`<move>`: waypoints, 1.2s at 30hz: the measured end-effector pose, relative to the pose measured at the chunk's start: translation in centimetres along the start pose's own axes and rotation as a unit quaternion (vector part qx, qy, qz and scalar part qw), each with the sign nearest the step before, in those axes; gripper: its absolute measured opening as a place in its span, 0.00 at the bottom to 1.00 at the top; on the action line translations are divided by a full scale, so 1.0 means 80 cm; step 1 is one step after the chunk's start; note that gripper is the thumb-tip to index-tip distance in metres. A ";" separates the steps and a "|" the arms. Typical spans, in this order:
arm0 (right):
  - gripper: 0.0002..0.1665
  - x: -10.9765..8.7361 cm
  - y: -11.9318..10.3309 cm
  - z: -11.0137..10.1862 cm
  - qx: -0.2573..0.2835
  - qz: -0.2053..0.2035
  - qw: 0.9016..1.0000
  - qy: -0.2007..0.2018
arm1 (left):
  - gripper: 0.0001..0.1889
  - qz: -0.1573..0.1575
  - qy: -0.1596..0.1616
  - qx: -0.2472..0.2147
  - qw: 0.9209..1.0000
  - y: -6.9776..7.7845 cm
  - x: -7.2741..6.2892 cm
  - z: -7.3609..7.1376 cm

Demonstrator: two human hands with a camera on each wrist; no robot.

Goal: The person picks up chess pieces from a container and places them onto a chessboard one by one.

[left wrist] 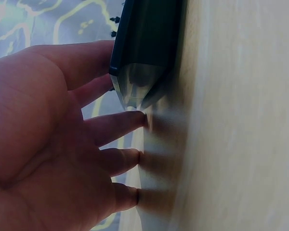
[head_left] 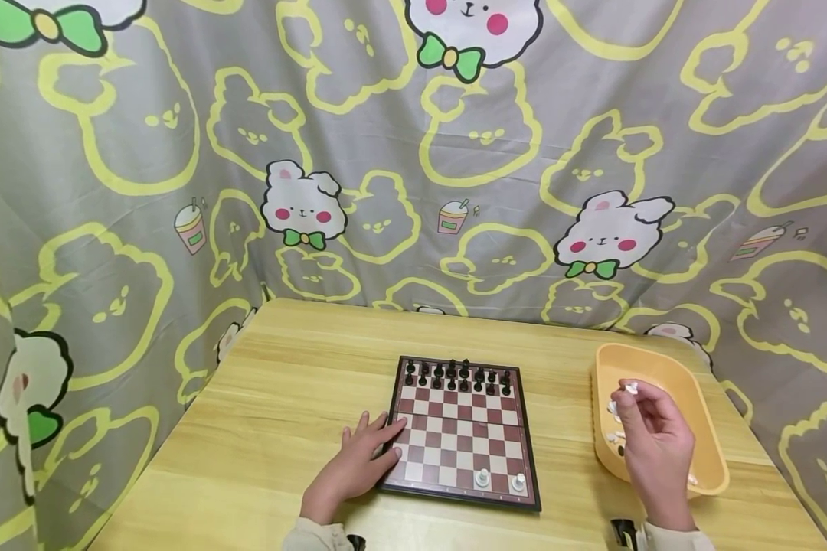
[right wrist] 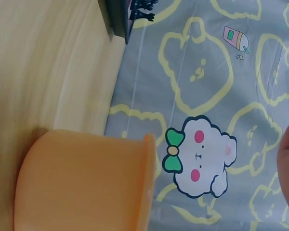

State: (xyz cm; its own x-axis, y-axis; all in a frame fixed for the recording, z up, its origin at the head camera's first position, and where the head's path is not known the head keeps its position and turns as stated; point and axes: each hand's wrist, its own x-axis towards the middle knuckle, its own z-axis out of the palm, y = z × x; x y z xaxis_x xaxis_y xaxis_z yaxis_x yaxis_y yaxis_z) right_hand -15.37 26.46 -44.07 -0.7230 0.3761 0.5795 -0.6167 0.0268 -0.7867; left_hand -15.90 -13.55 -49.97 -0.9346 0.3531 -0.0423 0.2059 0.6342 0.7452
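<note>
My left hand lies at the left edge of the chessboard, thumb and index finger over its border. In the left wrist view its other fingers touch the tabletop, spread beside the board's dark side. Over the orange plastic basket, my right hand pinches a white chess piece between thumb and fingertips. Two white pieces stand on the near row, one left and one at the right corner. Black pieces fill the two far rows.
More small white pieces lie in the basket, partly hidden by my right hand. The basket stands right of the board on the wooden table. A grey patterned curtain hangs behind the table and along both sides.
</note>
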 end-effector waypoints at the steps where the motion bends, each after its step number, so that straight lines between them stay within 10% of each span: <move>1: 0.12 0.000 -0.001 0.001 0.000 0.001 1.000 0.000 | 0.26 0.000 0.000 0.000 1.000 0.000 0.000 0.000; 12: 0.12 -0.007 -0.004 0.012 -0.008 0.013 1.000 -0.015 | 0.26 0.002 0.000 0.001 1.000 0.001 0.000 0.000; 27: 0.13 -0.034 0.008 0.051 -0.106 -0.005 0.987 -0.117 | 0.26 0.000 0.004 -0.001 1.000 0.004 -0.001 -0.002; 36: 0.13 -0.057 0.021 0.083 -0.071 -0.052 0.978 -0.190 | 0.26 -0.001 0.002 0.003 1.000 0.000 0.000 -0.001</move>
State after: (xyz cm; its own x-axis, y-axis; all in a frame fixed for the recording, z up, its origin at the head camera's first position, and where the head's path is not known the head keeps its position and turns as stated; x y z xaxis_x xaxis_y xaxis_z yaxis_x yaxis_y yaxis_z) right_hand -15.19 18.63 -46.58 -0.7383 -0.0069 0.6745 -0.6638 0.1849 -0.7247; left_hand -15.92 -13.58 -49.91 -0.9358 0.3502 -0.0409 0.2069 0.6394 0.7405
